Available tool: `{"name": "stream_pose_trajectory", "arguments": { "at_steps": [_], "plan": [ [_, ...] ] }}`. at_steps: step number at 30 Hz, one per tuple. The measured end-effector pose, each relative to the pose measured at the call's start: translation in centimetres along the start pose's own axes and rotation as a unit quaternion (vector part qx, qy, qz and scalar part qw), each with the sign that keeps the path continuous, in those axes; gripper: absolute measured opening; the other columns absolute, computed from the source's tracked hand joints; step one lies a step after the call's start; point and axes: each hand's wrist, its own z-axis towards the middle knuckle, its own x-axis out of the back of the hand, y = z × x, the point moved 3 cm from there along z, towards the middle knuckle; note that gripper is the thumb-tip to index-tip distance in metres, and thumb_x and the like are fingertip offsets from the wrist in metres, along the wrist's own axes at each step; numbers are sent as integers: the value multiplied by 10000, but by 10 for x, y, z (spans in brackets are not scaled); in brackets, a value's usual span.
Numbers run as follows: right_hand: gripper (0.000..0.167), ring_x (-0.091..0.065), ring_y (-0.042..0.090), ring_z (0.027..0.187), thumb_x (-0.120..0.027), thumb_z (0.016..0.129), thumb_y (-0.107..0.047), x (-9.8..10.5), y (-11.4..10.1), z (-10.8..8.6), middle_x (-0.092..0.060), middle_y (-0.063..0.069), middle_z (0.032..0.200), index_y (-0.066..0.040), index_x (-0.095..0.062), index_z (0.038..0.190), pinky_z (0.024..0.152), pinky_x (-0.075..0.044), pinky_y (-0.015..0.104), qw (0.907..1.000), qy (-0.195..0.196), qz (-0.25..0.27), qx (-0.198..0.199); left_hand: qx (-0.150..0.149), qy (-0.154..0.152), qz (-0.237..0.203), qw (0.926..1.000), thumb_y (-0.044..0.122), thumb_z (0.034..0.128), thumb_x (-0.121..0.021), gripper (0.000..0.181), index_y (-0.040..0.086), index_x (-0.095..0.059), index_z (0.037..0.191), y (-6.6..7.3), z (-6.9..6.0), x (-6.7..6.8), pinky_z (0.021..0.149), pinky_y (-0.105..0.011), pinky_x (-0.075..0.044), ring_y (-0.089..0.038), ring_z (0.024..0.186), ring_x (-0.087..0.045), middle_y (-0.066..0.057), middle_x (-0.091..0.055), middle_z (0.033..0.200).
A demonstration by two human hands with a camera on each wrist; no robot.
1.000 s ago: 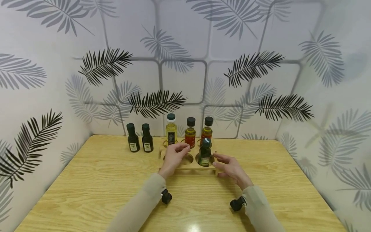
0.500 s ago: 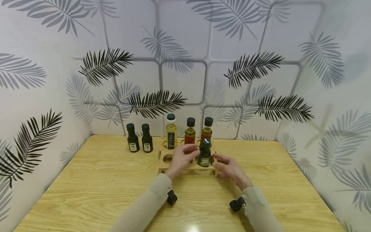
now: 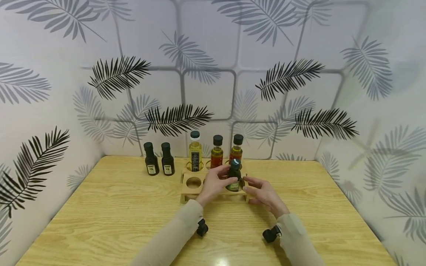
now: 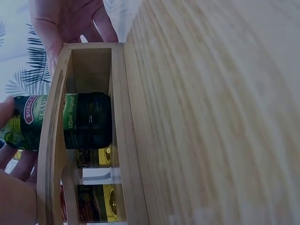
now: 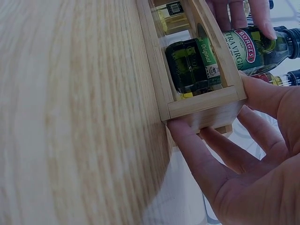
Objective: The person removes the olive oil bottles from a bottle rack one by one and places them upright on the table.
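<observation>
- We see the left hand (image 3: 214,184) gripping the green Borges olive oil bottle (image 5: 239,47), with thumb and fingers around its upper part.
- This bottle is in the front right round hole of the wooden rack (image 3: 190,191), and its base reaches below the upper board; if it touches the bottom, we cannot tell.
- At 4 o'clock from the bottle we find the right hand (image 3: 266,194); its spread fingers touch the right end of the rack and do not close around anything.
- In the back row we notice one red-labelled bottle (image 3: 236,150) at 12 o'clock from the gripped bottle, another red-labelled bottle (image 3: 216,157) at 11, and a yellow oil bottle (image 3: 195,152) at 10.
- Two dark bottles (image 3: 151,162) stand upright on the wooden table (image 3: 100,221), at 10 o'clock from the left hand, outside the rack.
</observation>
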Motion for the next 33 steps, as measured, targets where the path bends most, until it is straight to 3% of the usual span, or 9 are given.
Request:
{"name": "stream_pose_trajectory", "arguments": {
  "at_steps": [15,33],
  "plan": [
    [526,-448,417,1338,-657,955,-198,-1,2,0,-332,240,1544,-145,-499,1454,894,-555,475,10000,-28,13,-29,-6,-11,189,9998,223,874,-761,586,111,-544,1407,-1,-1,-5,972,-413,-524,-251,1157,-644,-109,-655,1280],
    [527,-444,414,1344,-651,959,-200,-1,1,-1,-326,242,1548,-140,-493,1458,910,-547,483,10000,-45,17,-26,-142,34,-58,9999,207,875,-758,566,128,-557,1398,-3,-3,-7,965,-406,-529,-255,1151,-649,-105,-658,1280]
  ]
}}
